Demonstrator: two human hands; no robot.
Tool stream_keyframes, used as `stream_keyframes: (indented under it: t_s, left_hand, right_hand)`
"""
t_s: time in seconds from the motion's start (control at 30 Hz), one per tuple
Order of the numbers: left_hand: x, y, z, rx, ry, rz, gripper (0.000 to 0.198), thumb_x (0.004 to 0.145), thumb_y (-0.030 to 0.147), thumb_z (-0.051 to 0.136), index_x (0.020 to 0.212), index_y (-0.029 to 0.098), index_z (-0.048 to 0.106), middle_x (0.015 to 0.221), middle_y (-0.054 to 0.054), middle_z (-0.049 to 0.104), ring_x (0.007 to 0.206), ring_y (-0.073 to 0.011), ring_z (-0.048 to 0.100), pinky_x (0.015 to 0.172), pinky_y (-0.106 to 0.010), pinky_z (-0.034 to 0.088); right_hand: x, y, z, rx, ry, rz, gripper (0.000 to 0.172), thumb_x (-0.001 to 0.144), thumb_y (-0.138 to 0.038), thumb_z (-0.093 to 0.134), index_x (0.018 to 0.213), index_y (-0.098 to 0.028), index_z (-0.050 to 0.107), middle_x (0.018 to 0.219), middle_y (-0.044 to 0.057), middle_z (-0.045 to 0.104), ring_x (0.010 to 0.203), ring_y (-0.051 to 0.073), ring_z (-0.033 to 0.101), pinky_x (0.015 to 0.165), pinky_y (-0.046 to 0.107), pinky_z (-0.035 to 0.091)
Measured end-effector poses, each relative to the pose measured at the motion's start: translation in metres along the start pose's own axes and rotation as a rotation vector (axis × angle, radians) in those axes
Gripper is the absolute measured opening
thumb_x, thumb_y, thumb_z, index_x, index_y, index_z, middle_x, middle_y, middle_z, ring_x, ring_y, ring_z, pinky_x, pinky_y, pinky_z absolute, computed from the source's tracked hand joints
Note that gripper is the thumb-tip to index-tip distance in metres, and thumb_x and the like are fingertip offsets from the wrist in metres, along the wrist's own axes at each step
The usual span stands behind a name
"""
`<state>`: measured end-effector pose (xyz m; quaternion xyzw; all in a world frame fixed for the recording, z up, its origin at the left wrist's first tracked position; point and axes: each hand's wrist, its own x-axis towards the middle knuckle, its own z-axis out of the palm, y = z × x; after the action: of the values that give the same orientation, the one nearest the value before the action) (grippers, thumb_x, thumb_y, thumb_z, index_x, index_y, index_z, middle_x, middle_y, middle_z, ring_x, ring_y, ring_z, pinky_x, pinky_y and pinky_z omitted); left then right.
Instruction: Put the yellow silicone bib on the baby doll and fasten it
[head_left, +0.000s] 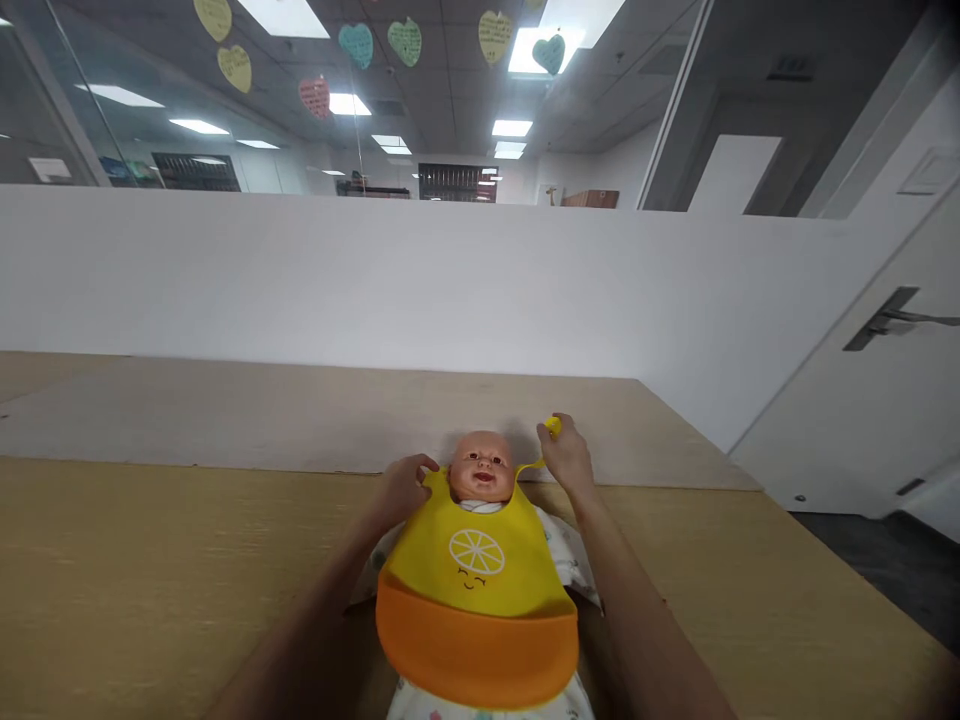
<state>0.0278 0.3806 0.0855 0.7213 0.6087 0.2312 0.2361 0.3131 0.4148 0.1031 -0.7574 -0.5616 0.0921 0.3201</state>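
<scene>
A baby doll (484, 465) lies face up on the table, dressed in white patterned clothes (562, 545). Over its chest is spread a yellow bib (517, 560) with a white citrus slice and a smiling face printed on it. The bib's lower end is an orange catch pocket (480, 650). My left hand (405, 490) pinches the bib's upper left corner beside the doll's head. On the other side, my right hand (568, 455) is closed on the end of the right neck strap (532, 465), drawn out away from the head. What lies behind the head is hidden.
The wooden table (187, 580) has a paler, greyish sheet (262, 410) along its back. Behind stands a white wall (337, 280) with glass above, bearing several heart-shaped notes (405, 42). A white door with a metal handle (892, 318) is at the right.
</scene>
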Motion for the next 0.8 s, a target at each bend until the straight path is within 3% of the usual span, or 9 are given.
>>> stream_keyframes:
  t_s: [0.1,0.23,0.3,0.4,0.5,0.63,0.8]
  left_hand:
    - [-0.001,-0.002,0.005,-0.043,-0.053,-0.018,0.050,0.070,0.008,0.054,0.118,0.020,0.058,0.074,0.001,0.062,0.071,-0.0150,0.060,0.062,-0.022,0.042]
    - [-0.009,0.001,-0.010,-0.150,-0.219,-0.079,0.052,0.081,0.031,0.052,0.132,0.021,0.044,0.078,0.001,0.060,0.057,-0.0137,0.056,0.051,-0.023,0.039]
    - [-0.017,0.007,-0.025,-0.074,-0.248,-0.055,0.054,0.080,0.037,0.055,0.131,0.021,0.045,0.083,-0.001,0.062,0.062,-0.0157,0.058,0.055,-0.025,0.041]
    - [-0.039,0.026,-0.046,0.153,-0.210,0.050,0.040,0.074,0.036,0.064,0.110,0.021,0.058,0.094,-0.004,0.063,0.084,-0.0214,0.061,0.070,-0.029,0.042]
    - [-0.073,0.053,-0.051,0.182,-0.380,0.215,0.035,0.068,0.041,0.072,0.098,0.026,0.062,0.098,-0.001,0.064,0.085,-0.0220,0.060,0.072,-0.029,0.041]
    - [-0.111,0.087,-0.030,0.267,-0.546,0.556,0.045,0.064,0.044,0.078,0.102,0.026,0.061,0.103,-0.006,0.063,0.091,-0.0270,0.060,0.076,-0.034,0.043]
    - [-0.122,0.100,-0.017,0.391,-0.552,0.608,0.036,0.068,0.037,0.076,0.097,0.021,0.060,0.103,-0.011,0.062,0.091,-0.0297,0.059,0.071,-0.036,0.043]
  right_hand:
    - [-0.009,-0.006,-0.021,-0.164,-0.060,-0.033,0.060,0.091,-0.040,0.044,0.141,-0.009,0.034,0.117,0.020,0.061,0.108,0.030,0.058,0.085,0.035,0.043]
    - [-0.026,-0.022,-0.046,-0.185,-0.357,-0.053,0.042,0.090,-0.044,0.044,0.120,-0.016,0.055,0.088,0.012,0.067,0.074,0.024,0.065,0.066,0.031,0.045]
    - [-0.035,-0.030,-0.053,-0.108,-0.543,-0.026,0.034,0.087,-0.040,0.046,0.109,-0.016,0.057,0.074,0.009,0.065,0.055,0.020,0.060,0.055,0.030,0.044]
    - [-0.044,-0.033,-0.054,0.014,-0.772,-0.028,0.030,0.077,-0.034,0.056,0.102,-0.017,0.058,0.067,0.007,0.063,0.051,0.020,0.058,0.045,0.028,0.044]
    - [-0.040,-0.024,-0.044,0.016,-0.824,-0.070,0.027,0.070,-0.030,0.061,0.093,-0.016,0.057,0.063,0.006,0.060,0.052,0.020,0.058,0.042,0.027,0.044]
    - [-0.027,-0.002,-0.021,0.106,-0.857,-0.070,0.026,0.071,-0.025,0.059,0.093,-0.015,0.051,0.057,0.003,0.058,0.051,0.018,0.057,0.045,0.026,0.044]
    - [-0.023,0.003,-0.008,0.348,-0.754,0.027,0.028,0.075,-0.022,0.057,0.102,-0.016,0.050,0.066,0.002,0.060,0.058,0.015,0.058,0.054,0.023,0.047]
